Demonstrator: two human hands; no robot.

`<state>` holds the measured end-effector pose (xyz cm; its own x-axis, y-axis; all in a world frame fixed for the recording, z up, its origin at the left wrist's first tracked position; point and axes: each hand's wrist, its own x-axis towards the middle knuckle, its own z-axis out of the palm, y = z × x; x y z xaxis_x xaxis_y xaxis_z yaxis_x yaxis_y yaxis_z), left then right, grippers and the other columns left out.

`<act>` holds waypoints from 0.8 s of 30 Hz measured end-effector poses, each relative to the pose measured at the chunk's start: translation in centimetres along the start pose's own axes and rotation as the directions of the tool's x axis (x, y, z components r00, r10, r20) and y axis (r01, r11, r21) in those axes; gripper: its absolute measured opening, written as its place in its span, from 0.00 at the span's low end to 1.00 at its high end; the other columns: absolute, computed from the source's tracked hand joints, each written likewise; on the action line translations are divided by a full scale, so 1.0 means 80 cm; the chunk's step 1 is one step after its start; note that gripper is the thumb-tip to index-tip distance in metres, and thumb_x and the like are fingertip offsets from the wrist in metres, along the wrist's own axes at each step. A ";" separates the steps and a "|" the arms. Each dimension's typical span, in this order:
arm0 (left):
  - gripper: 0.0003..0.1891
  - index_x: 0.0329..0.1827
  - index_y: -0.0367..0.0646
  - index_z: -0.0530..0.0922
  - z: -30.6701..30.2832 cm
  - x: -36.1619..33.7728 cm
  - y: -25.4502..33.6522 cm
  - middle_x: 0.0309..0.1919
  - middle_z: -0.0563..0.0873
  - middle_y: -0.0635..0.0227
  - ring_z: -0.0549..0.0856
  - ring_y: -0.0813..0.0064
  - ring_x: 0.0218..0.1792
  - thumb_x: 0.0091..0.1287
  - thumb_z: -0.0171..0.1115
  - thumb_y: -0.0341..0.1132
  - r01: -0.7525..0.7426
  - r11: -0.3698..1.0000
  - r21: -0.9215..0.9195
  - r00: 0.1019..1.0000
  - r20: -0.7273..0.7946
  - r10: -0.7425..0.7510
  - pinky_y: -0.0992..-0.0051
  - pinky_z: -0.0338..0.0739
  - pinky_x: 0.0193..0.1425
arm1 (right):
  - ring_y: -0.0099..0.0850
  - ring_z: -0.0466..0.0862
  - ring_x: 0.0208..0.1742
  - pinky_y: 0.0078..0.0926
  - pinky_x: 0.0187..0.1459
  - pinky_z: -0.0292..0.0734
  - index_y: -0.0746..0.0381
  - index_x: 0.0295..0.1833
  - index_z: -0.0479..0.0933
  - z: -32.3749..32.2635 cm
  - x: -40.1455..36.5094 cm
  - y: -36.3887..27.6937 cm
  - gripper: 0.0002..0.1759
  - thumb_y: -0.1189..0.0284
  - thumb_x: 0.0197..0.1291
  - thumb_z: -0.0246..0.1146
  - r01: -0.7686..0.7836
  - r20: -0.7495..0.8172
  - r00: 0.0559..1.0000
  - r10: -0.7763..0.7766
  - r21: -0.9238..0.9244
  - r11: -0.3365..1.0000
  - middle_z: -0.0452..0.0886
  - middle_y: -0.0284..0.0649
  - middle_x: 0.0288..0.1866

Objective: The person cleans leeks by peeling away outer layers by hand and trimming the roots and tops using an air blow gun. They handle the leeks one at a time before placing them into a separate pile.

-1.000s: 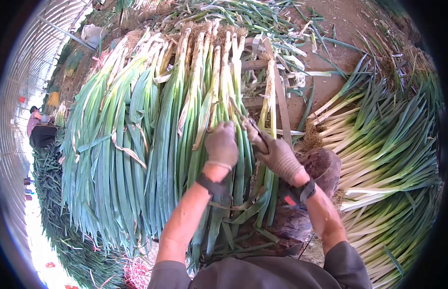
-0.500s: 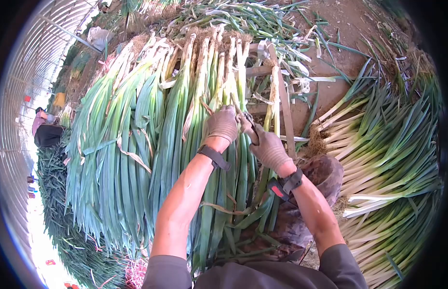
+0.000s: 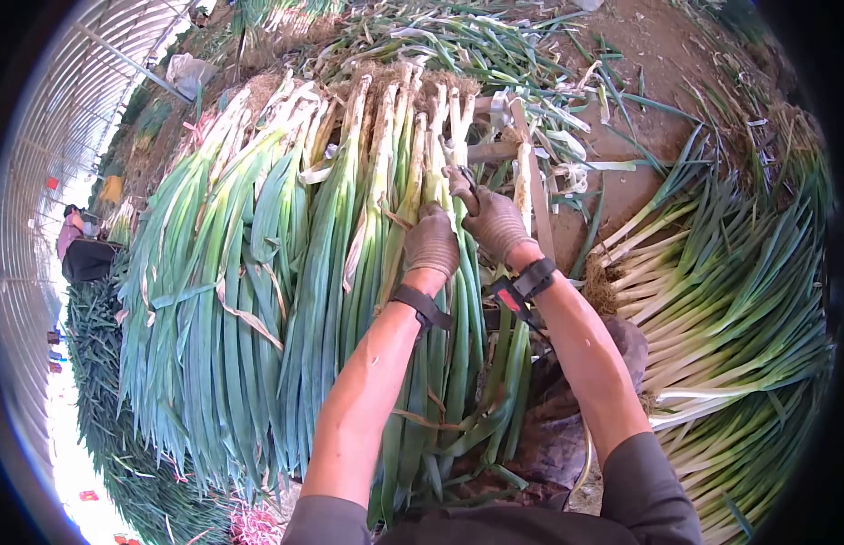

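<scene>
Long green onions (image 3: 322, 245) lie side by side, roots away from me and leaves toward me. My left hand (image 3: 431, 242), in a brown-grey glove, is closed around the pale stalk of one onion (image 3: 435, 186) at the right part of the row. Just to its right, my gloved right hand (image 3: 493, 221) is closed on a small dark tool (image 3: 469, 179), whose tip is close to the same stalk. The tool's exact shape is partly hidden by the fingers. A dark band is on each wrist.
A wooden frame bar (image 3: 535, 195) stands right of my hands. Another onion pile (image 3: 712, 300) lies at the right, and loose leaves (image 3: 494, 45) lie at the back. A person (image 3: 71, 229) is at the far left. Pink-white twine (image 3: 256, 522) lies at the bottom.
Both hands have shifted; the right hand moved up and left, and the left hand moved slightly right and down. The tool is now beside the stalk higher up. The person at the far left has straightened somewhat.
</scene>
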<state>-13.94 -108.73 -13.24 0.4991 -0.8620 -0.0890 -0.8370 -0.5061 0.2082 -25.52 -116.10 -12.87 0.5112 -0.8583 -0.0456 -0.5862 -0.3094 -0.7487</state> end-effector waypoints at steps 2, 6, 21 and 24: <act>0.14 0.53 0.35 0.76 -0.013 0.001 0.003 0.42 0.88 0.48 0.90 0.50 0.41 0.65 0.60 0.29 -0.019 1.000 0.017 1.000 0.019 0.018 0.56 0.86 0.44 | 0.59 0.84 0.47 0.51 0.52 0.78 0.70 0.46 0.78 0.000 0.021 0.001 0.18 0.66 0.57 0.65 0.011 -0.004 1.000 -0.011 -0.013 1.000 0.84 0.63 0.42; 0.16 0.45 0.40 0.80 -0.018 0.010 -0.009 0.37 0.89 0.48 0.89 0.48 0.41 0.64 0.68 0.43 0.012 0.999 -0.039 1.000 0.021 -0.011 0.53 0.83 0.48 | 0.56 0.85 0.47 0.50 0.53 0.80 0.70 0.49 0.80 0.003 0.062 0.005 0.21 0.65 0.56 0.64 0.007 -0.010 1.000 -0.008 -0.064 0.998 0.85 0.61 0.42; 0.28 0.51 0.40 0.74 -0.015 -0.010 -0.004 0.32 0.89 0.50 0.90 0.49 0.37 0.60 0.72 0.53 0.042 0.997 -0.072 0.997 0.073 -0.037 0.54 0.82 0.43 | 0.61 0.83 0.45 0.53 0.49 0.79 0.67 0.47 0.77 -0.024 -0.039 0.003 0.16 0.65 0.63 0.61 -0.003 0.027 1.000 0.003 0.033 0.999 0.83 0.62 0.38; 0.29 0.50 0.40 0.72 -0.018 -0.019 0.001 0.30 0.88 0.48 0.89 0.47 0.36 0.58 0.73 0.53 0.067 0.994 -0.091 0.995 0.079 -0.060 0.52 0.82 0.43 | 0.62 0.83 0.41 0.56 0.45 0.78 0.67 0.55 0.72 -0.033 -0.100 -0.002 0.20 0.66 0.62 0.61 -0.011 0.076 0.997 0.009 0.024 1.000 0.82 0.61 0.33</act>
<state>-14.44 -107.45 -11.66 0.5291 -0.8296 -0.1783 -0.7776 -0.5581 0.2897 -31.12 -110.28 -10.62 0.5518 -0.8276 -0.1026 -0.5768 -0.2899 -0.7637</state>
